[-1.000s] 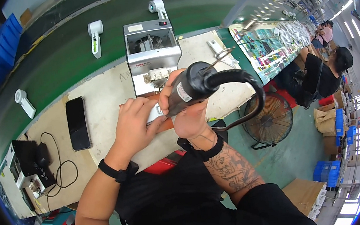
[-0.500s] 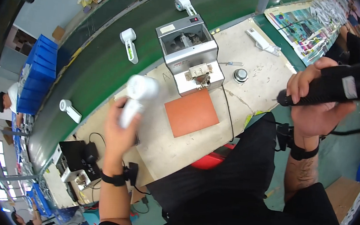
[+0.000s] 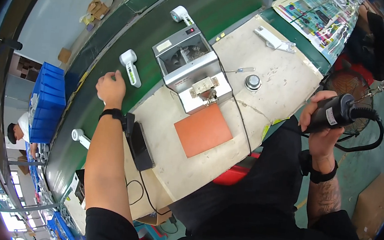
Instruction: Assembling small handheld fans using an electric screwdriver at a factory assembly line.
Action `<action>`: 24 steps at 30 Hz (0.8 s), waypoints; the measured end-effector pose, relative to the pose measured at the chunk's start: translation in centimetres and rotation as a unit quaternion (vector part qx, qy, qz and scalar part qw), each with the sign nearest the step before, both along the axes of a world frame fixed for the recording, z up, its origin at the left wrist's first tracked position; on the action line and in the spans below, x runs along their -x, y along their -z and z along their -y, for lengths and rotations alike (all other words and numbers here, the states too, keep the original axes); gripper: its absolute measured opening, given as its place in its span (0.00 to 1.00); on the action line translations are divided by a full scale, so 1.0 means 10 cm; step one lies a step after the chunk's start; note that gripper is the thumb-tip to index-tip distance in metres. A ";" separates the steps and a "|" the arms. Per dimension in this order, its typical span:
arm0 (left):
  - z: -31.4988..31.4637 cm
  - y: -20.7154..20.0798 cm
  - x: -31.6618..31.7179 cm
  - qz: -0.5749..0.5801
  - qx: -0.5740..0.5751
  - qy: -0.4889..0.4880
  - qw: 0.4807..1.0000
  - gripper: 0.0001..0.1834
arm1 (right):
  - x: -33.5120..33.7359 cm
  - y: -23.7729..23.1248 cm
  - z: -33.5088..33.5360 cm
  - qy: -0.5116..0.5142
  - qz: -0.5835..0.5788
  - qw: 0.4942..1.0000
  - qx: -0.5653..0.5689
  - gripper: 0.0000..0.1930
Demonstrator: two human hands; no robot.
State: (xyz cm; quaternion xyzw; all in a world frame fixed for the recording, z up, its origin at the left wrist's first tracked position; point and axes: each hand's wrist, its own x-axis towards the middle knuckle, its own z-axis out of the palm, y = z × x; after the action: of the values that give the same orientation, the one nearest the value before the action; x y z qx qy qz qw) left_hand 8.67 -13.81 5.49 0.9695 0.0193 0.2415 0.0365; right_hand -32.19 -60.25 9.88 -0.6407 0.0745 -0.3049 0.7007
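My left hand (image 3: 112, 89) reaches out over the green conveyor belt, left of the screw feeder (image 3: 192, 68). Its fingers curl downward around a white handheld fan (image 3: 100, 98), of which only a sliver shows beside the hand. Just beyond lies another white handheld fan (image 3: 130, 67) with a green-marked handle. Off the table's right edge, my right hand (image 3: 324, 129) is closed on a black electric screwdriver (image 3: 331, 117), whose thick cable loops to the right. An orange mat (image 3: 203, 130) lies in front of the feeder.
More white fans (image 3: 182, 15) rest on the belt (image 3: 222, 6). On the table are a round metal piece (image 3: 253, 82), a thin tool (image 3: 240, 70), white plastic parts (image 3: 275, 39) and a black device (image 3: 140, 146). Blue crates (image 3: 48, 102) stand left; a floor fan (image 3: 351, 87) stands right.
My left hand has carried the white fan from above the table leftward and away, over the belt. My right hand has lowered slightly with the electric screwdriver, which has turned.
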 end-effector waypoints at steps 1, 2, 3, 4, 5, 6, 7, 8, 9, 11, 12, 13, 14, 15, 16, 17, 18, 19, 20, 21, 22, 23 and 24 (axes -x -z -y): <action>0.19 -0.01 -0.04 -0.045 0.030 -0.012 0.998 0.27 | 0.02 -0.02 0.01 0.002 -0.003 1.000 -0.002 0.57; 0.38 0.00 -0.06 -0.079 0.048 -0.028 0.995 0.28 | 0.05 -0.04 0.02 0.006 -0.005 1.000 -0.008 0.57; 0.48 0.04 -0.09 -0.111 0.066 -0.045 0.991 0.29 | 0.07 -0.04 0.03 0.007 -0.005 1.000 -0.003 0.57; 0.53 0.05 -0.11 -0.112 0.071 -0.044 0.990 0.29 | 0.10 -0.03 0.04 0.012 -0.012 1.000 -0.004 0.57; 0.56 0.07 -0.11 -0.173 0.099 -0.029 0.979 0.29 | 0.12 -0.03 0.06 0.015 -0.018 1.000 -0.005 0.57; 0.51 0.09 -0.13 -0.230 0.124 -0.017 0.965 0.30 | 0.13 -0.04 0.06 0.009 -0.022 1.000 -0.010 0.57; 0.44 0.10 -0.14 -0.226 0.126 -0.024 0.966 0.30 | 0.12 -0.02 0.05 0.001 -0.019 1.000 -0.010 0.57; 0.35 0.10 -0.13 -0.199 0.134 -0.012 0.971 0.30 | 0.11 0.01 0.04 -0.001 -0.016 1.000 -0.015 0.57; 0.26 0.09 -0.13 -0.172 0.142 0.001 0.975 0.30 | 0.08 0.01 0.03 -0.003 -0.013 1.000 -0.019 0.56; 0.39 0.13 0.09 -0.148 0.318 0.065 0.934 0.28 | 0.07 0.02 0.02 -0.006 -0.019 1.000 -0.007 0.56; 0.50 0.11 0.26 -0.117 0.479 0.129 0.860 0.27 | 0.08 0.03 0.01 0.000 -0.021 1.000 -0.011 0.56; 0.56 0.03 0.44 -0.116 0.480 0.128 0.860 0.27 | 0.06 0.05 0.00 0.003 -0.022 1.000 -0.017 0.56; 0.64 -0.04 0.63 -0.127 0.510 0.143 0.838 0.27 | 0.05 0.08 -0.02 0.004 -0.025 1.000 -0.017 0.56; 0.64 -0.12 0.84 -0.133 0.538 0.153 0.818 0.27 | 0.01 0.11 -0.05 -0.004 -0.021 1.000 -0.018 0.55; 0.63 -0.14 1.03 -0.131 0.538 0.147 0.819 0.27 | -0.03 0.12 -0.09 -0.011 -0.017 1.000 -0.015 0.55; 0.60 -0.17 1.23 -0.145 0.657 0.167 0.721 0.29 | -0.08 0.13 -0.13 -0.019 -0.016 1.000 -0.017 0.55; 0.57 -0.20 1.40 -0.153 0.759 0.186 0.605 0.30 | -0.13 0.13 -0.17 -0.029 -0.010 0.999 -0.017 0.55; 0.57 -0.19 1.56 -0.147 0.761 0.183 0.605 0.30 | -0.16 0.12 -0.22 -0.038 -0.005 0.999 -0.014 0.54; 0.60 -0.18 1.70 -0.175 0.791 0.187 0.556 0.31 | -0.19 0.09 -0.27 -0.042 -0.005 0.999 -0.012 0.54; 0.62 -0.19 1.83 -0.204 0.818 0.191 0.504 0.31 | -0.20 0.06 -0.33 -0.048 -0.008 0.999 -0.013 0.54; 0.63 -0.20 1.95 -0.200 0.819 0.190 0.503 0.31 | -0.22 0.04 -0.38 -0.054 -0.012 0.998 -0.014 0.54; 0.66 -0.23 2.05 -0.207 0.821 0.185 0.499 0.32 | -0.23 0.02 -0.43 -0.056 -0.013 0.998 -0.012 0.54; 0.66 -0.24 2.13 -0.214 0.823 0.182 0.493 0.32 | -0.23 -0.01 -0.47 -0.063 -0.008 0.998 -0.009 0.55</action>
State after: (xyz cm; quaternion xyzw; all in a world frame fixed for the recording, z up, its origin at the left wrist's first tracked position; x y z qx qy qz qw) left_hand -12.62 -20.42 7.87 0.5035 0.0393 -0.1110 0.8560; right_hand -29.91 -55.51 10.00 -0.6403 0.0422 -0.2548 0.7234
